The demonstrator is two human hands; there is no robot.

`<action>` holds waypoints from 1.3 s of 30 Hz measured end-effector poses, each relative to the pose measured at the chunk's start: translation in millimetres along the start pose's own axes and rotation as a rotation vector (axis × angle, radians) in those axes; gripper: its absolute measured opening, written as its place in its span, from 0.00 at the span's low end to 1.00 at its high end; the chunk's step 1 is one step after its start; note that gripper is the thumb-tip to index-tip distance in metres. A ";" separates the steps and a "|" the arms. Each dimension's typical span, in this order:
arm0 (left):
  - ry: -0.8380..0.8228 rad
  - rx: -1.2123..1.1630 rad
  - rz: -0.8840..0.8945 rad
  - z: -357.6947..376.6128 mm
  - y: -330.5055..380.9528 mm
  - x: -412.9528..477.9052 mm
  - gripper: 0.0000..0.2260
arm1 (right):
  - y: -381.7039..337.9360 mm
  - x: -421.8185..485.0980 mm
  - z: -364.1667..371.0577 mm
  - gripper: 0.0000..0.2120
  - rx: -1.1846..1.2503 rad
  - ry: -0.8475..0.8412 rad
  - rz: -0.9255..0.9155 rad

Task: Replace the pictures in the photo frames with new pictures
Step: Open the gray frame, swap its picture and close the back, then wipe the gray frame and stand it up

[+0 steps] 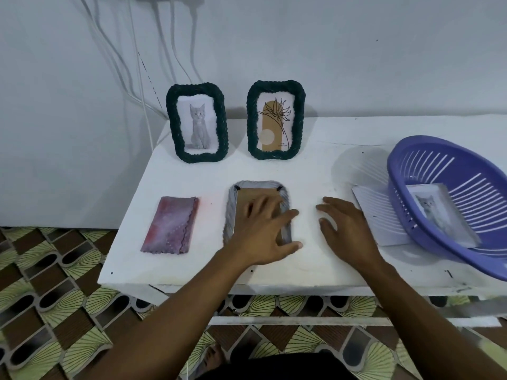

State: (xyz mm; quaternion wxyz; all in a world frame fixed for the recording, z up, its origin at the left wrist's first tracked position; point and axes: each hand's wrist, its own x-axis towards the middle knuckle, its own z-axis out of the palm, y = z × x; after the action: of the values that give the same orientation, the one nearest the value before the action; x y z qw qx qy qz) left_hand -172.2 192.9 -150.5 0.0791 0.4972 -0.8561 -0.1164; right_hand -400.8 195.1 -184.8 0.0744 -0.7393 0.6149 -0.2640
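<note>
Left hand (263, 231) flat on a face-down grey frame (231, 215), front centre of the white table (192, 259).
Its straight, spread fingers rest on the frame's brown backing, gripping nothing. The right hand (345, 229) is relaxed and empty just beside it. A cat print (436, 212) lies in the purple basket (439, 165).

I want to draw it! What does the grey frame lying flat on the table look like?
The grey frame lies face down on the white table. Its rim looks like wound grey cord with rounded corners. A brown board back faces up, with two small dark clips at its far corners. The left hand rests flat on that back.
</note>
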 end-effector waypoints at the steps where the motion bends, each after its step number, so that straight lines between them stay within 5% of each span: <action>1: -0.002 0.040 -0.015 5.0 3.5 4.0 0.31 | 1.2 -1.0 1.1 0.15 0.009 -0.003 -0.004; 9: 0.202 -0.058 -0.041 7.3 6.2 8.6 0.28 | -0.2 -0.8 1.7 0.15 0.063 -0.011 0.051; 19: 0.458 -0.762 -0.125 -68.8 -26.2 -33.1 0.17 | -52.5 16.9 9.7 0.14 0.301 -0.089 0.011; 24: 0.380 -0.953 -0.388 -93.5 -71.5 -71.0 0.20 | -93.3 24.8 22.4 0.13 0.493 -0.189 0.035; 32: 0.500 -1.594 -0.510 -51.4 -38.3 -58.4 0.23 | -101.8 25.6 12.1 0.15 0.763 -0.139 0.192; 34: 0.439 -1.546 -0.485 -39.1 -28.1 -50.5 0.23 | -89.9 23.4 1.8 0.15 0.811 -0.116 0.278; 39: 0.214 -0.741 -0.273 -11.4 -33.2 -45.6 0.22 | -56.6 18.7 -13.8 0.18 0.520 -0.077 0.244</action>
State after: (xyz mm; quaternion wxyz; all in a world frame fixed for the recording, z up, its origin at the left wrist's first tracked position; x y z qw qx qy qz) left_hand -119.2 215.4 -149.6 0.3253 0.5535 -0.6692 -0.3742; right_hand -356.3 193.5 -142.9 0.3159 -0.6254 0.6078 -0.3738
